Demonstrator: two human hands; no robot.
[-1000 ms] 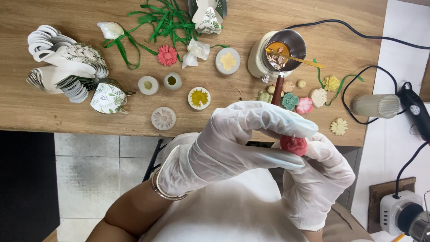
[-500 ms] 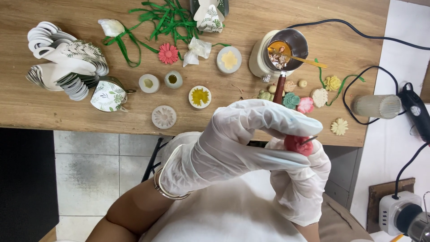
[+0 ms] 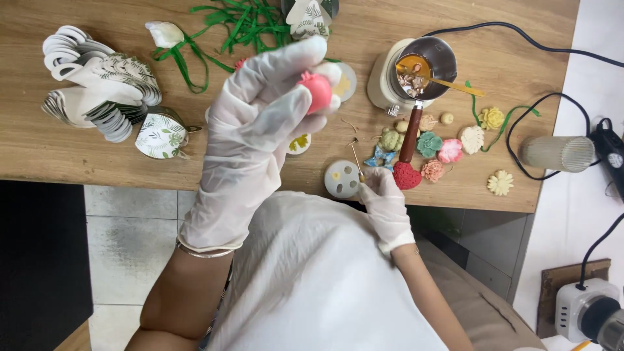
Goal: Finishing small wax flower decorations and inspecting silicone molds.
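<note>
Up at 12 o'clock, gloved left hand pinching pink wax piece; right hand at 3 o'clock, pinching thin pick tool beside round mould.

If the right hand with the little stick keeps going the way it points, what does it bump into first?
Probably the round white mould on the table: the right hand holds a thin pick angled up past its edge. Depth is unclear.

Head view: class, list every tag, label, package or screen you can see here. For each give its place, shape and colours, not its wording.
Stack of paper tags: table, far left; fanned white cards with green leaf print.
Single tag: just right of the stack; rounded, white with green leaves.
Standing tag: top edge by the green ribbon; white, leaf print.
Screens: none in view.
</note>
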